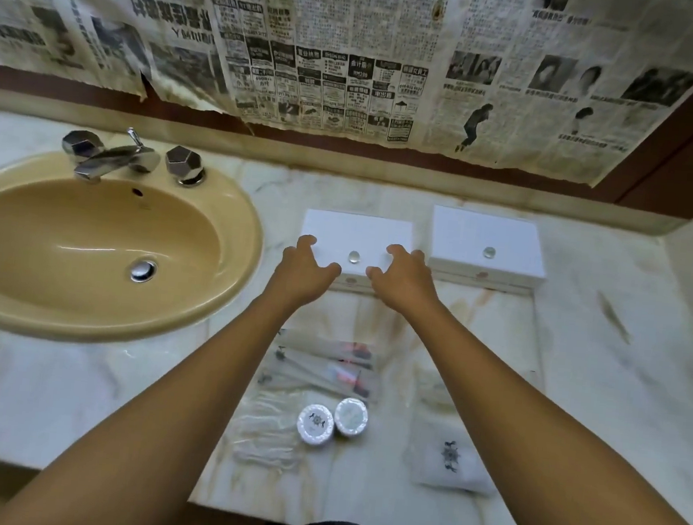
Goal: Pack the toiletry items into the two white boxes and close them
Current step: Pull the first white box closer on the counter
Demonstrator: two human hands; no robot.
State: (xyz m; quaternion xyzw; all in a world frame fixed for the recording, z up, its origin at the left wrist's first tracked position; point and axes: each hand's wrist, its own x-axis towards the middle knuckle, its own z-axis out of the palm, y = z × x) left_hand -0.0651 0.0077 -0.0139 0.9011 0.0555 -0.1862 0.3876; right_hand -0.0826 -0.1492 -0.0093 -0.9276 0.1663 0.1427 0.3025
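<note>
Two white boxes with clear round knobs stand shut on the marble counter: the left box (356,233) and the right box (486,244). My left hand (304,269) and my right hand (402,278) reach over the front corners of the left box, fingers spread and curved on either side of its knob, holding nothing. Nearer to me lie clear-wrapped toothbrush kits (322,365), two round wrapped soaps (331,419), a flat clear packet (265,432) and a white pouch with a dark emblem (450,462).
A beige sink (84,245) with a chrome tap (109,157) fills the left of the counter. Newspaper covers the wall behind. The counter (601,371) ends at a side wall on the right and at its front edge near my body.
</note>
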